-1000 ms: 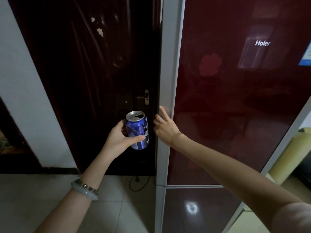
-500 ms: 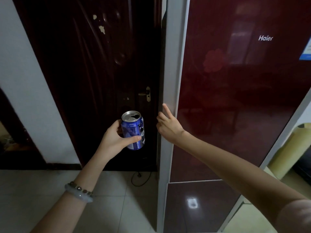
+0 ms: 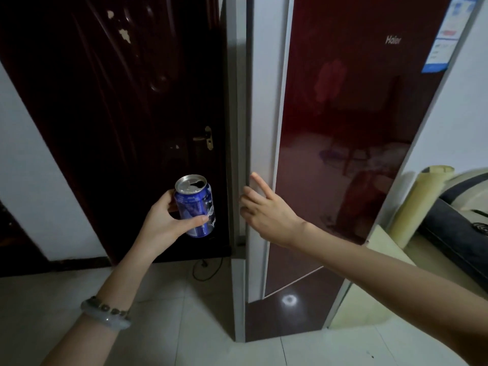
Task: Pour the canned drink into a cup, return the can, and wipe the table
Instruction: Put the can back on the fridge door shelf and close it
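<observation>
- At the fridge, next to a dark wooden door (image 3: 118,114): person faces both, both bare arms stretched forward.
- Left hand (image 3: 161,220) grasps the can (image 3: 196,207). Thumb lies across its front, low down; the other fingers wrap behind.
- Can is blue with a silver top, the mouth already open. It is roughly upright, leaning slightly, and held in the air in front of the dark door, just left of the fridge's grey side.
- Right hand (image 3: 266,210) is on the white side edge of the fridge door (image 3: 343,128). Its lower fingers hook round that edge; the index finger is straight, pointing up along it.
- Fridge door is glossy dark red and stands ajar, its bottom edge swung out from the lower door (image 3: 290,318) beneath.
- Haier logo (image 3: 393,40) sits high on the red panel, with a blue-and-white label (image 3: 441,35) to its right.
- Bracelets (image 3: 105,313) on the left wrist: one pale and smooth, one beaded.
- Brass handle (image 3: 208,138) on the wooden door. A dark cable (image 3: 206,270) loops on the pale tiled floor (image 3: 171,326) below.
- Right of the fridge, a rolled yellowish mat (image 3: 417,204) stands on end, with a dark cushion (image 3: 462,223) beside it.
</observation>
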{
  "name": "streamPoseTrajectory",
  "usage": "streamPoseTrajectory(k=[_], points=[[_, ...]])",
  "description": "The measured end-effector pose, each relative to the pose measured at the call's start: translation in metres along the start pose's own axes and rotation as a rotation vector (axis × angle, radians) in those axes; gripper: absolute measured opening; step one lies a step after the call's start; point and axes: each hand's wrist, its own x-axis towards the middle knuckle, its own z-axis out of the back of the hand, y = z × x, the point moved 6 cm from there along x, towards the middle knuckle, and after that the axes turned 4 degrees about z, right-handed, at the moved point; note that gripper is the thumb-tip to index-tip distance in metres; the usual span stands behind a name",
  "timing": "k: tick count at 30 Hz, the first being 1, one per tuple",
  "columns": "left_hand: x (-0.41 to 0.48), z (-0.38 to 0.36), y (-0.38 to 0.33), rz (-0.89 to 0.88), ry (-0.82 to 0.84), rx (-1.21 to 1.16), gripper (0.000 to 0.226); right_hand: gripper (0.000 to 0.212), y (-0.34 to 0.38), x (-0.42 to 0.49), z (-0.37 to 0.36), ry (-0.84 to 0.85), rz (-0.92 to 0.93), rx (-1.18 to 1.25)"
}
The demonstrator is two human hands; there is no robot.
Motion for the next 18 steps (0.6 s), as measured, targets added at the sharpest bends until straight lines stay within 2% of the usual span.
streamPoseTrajectory(k=[5, 12, 18], points=[[-0.033, -0.029, -0.010, -0.005, 0.020, -0.032, 0.054, 0.020, 0.008, -0.048, 0.040, -0.032, -0.014, 0.102], [-0.097, -0.074, -0.036, -0.048, 0.080, -0.026, 0.058, 0.029, 0.015, -0.134, 0.090, 0.006, -0.062, 0.169], [-0.143, -0.105, -0.054, -0.097, 0.139, 0.000, 0.063, 0.035, 0.016, -0.198, 0.127, 0.092, -0.202, 0.237]])
